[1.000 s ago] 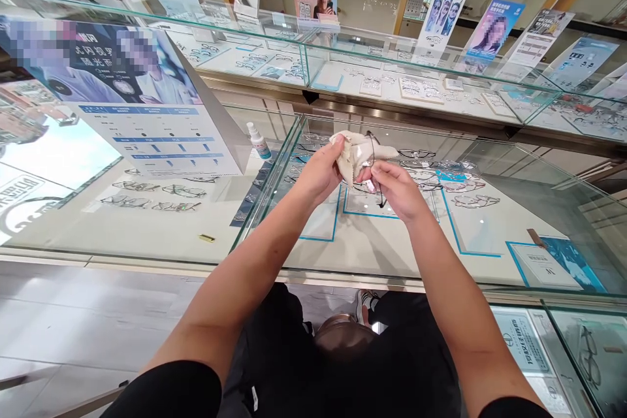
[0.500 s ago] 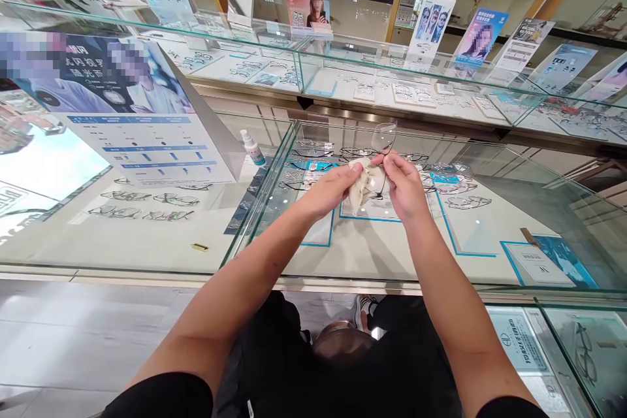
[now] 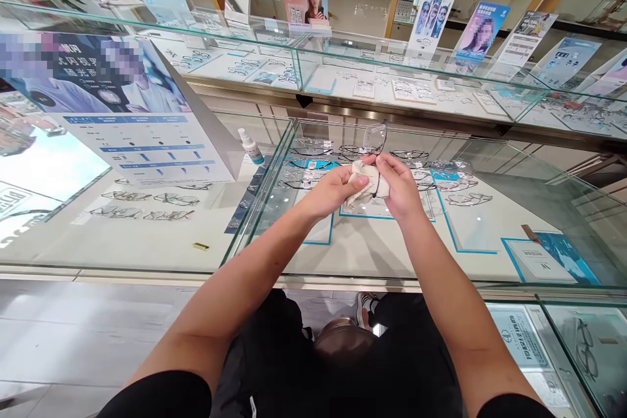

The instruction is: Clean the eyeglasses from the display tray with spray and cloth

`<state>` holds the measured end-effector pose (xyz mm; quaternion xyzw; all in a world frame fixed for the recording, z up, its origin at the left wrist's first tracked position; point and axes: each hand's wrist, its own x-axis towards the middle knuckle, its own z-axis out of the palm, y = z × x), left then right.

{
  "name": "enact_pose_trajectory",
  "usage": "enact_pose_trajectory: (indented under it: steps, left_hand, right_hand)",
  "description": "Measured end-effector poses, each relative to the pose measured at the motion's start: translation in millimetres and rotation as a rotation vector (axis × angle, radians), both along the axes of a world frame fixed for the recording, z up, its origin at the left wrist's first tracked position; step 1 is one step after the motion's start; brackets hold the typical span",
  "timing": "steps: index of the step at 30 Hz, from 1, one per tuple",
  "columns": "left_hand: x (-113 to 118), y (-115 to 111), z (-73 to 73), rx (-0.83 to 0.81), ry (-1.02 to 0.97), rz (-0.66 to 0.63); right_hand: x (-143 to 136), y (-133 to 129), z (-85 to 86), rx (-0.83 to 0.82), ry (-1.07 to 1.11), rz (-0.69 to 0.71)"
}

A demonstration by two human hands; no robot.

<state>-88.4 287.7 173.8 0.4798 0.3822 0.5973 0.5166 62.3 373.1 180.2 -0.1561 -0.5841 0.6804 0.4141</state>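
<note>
Above the glass counter, my left hand (image 3: pixel 337 191) is closed on a cream cleaning cloth (image 3: pixel 366 184), thumb on its near side. The cloth wraps over one lens of a pair of eyeglasses (image 3: pixel 375 137). The other clear lens sticks up beyond my fingers. My right hand (image 3: pixel 399 186) pinches the eyeglasses near the middle of the frame, close against the cloth. Part of a dark rim shows at the cloth's right side. The covered lens and the temples are mostly hidden by the cloth and fingers.
Under the counter glass (image 3: pixel 372 261) lie several rows of eyeglasses. A small spray bottle (image 3: pixel 251 146) stands left of my hands, beside a large folded sign (image 3: pixel 147 137). A small gold-coloured piece (image 3: pixel 200 246) is at the left. A second glass showcase (image 3: pixel 343 81) runs behind.
The cloth now covers the lower lens, which showed bare before. The eyeglasses have turned, so the upper lens sits slightly further left. My left fingers have closed in towards my right hand.
</note>
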Motion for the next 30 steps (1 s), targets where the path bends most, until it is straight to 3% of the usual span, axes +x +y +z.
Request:
enact_pose_trajectory:
  steps: [6, 15, 24, 30]
  left_hand:
    - [5.8, -3.6, 6.2, -0.004, -0.009, -0.004]
    - [12.9, 2.2, -0.9, 0.024, -0.07, 0.226]
    - [3.0, -2.2, 0.8, -0.021, -0.038, 0.014]
    - [10.6, -1.6, 3.1, 0.002, -0.049, 0.143]
  right_hand:
    - [-0.6, -2.3, 1.6, 0.022, -0.078, -0.035]
    - [-4.0, -5.9, -1.8, 0.073, -0.1, -0.042]
    - [-2.7, -2.9, 5.7, -0.116, -0.025, -0.048]
    - [-3.5, -2.5, 3.2, -0.044, -0.043, 0.002]
